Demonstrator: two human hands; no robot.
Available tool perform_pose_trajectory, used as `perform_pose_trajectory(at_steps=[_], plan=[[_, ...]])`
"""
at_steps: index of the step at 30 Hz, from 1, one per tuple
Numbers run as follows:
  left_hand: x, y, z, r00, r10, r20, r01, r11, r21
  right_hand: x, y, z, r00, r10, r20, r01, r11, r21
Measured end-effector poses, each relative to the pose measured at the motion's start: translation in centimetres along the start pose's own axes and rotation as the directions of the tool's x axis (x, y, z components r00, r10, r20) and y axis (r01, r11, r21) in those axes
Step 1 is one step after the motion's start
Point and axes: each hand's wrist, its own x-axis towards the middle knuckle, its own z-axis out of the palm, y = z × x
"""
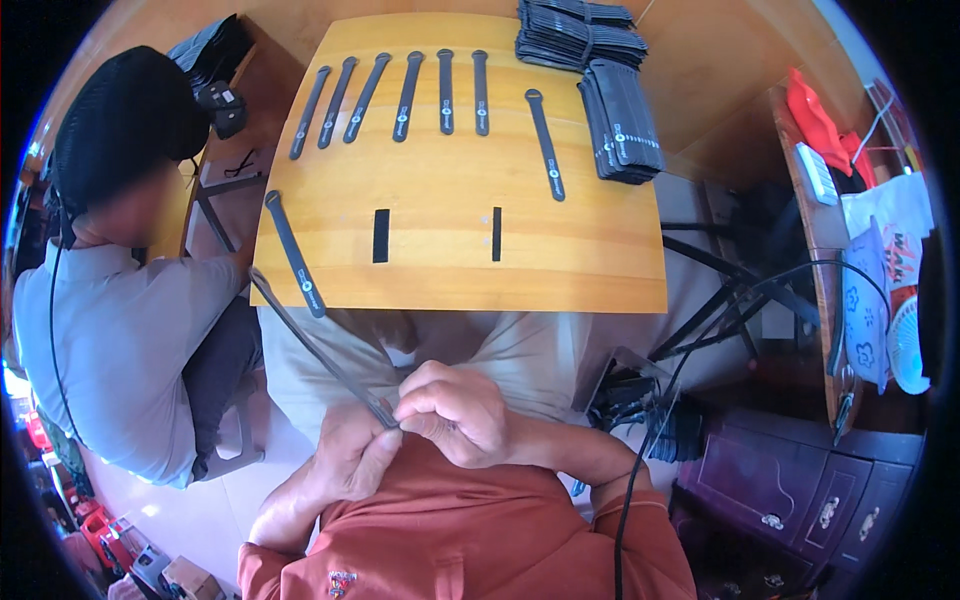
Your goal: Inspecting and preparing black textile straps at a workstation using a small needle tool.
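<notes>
Close to my chest, my left hand (357, 453) pinches the lower end of a dark grey strap (318, 350) between thumb and fingers. My right hand (457, 412) is closed at that same end, fingertips meeting those of the left. From there the strap slants up to the left, its far tip by the table's left edge. A similar strap (294, 254) with a slotted round head lies at the table's front left corner. Several more straps, one of them (446, 92) near the middle, form a row at the back, and another strap (546, 146) lies right of them.
On the wooden table (570, 250) are two black strips (381, 236) (497, 235). Bundled straps (620, 120) are stacked at its back right corner. A person (130, 300) in a black cap sits at the left. A cable (640, 450) hangs at my right, near a cluttered side table (815, 260).
</notes>
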Motion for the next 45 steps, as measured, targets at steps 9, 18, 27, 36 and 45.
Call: perform_pose_trajectory(at_steps=[9,18,27,36,45], plan=[[-1.3,2.8,-2.0,0.923,0.203,0.326,-0.131,0.965,-0.228,-0.5,-2.0,-21.5,0.485,-0.286,-0.826,-0.153,0.903,-0.402],[-3.3,2.2,-2.7,0.928,0.066,0.367,0.0,0.985,-0.175,-5.5,-5.2,-32.5,0.231,-0.476,-0.849,-0.464,0.713,-0.525],[-2.7,1.8,-1.8,0.97,0.076,0.232,-0.022,0.974,-0.228,-7.2,-3.7,-23.7,0.72,-0.567,-0.401,-0.355,0.195,-0.914],[-3.2,0.9,-1.4,0.976,-0.001,0.217,0.058,0.964,-0.259,-12.0,1.0,-18.7,0.922,-0.263,-0.283,-0.262,0.111,-0.959],[-3.5,0.3,-1.1,0.977,-0.005,0.212,0.062,0.962,-0.265,-13.9,0.8,-19.5,0.946,-0.162,-0.281,-0.281,0.025,-0.959]])
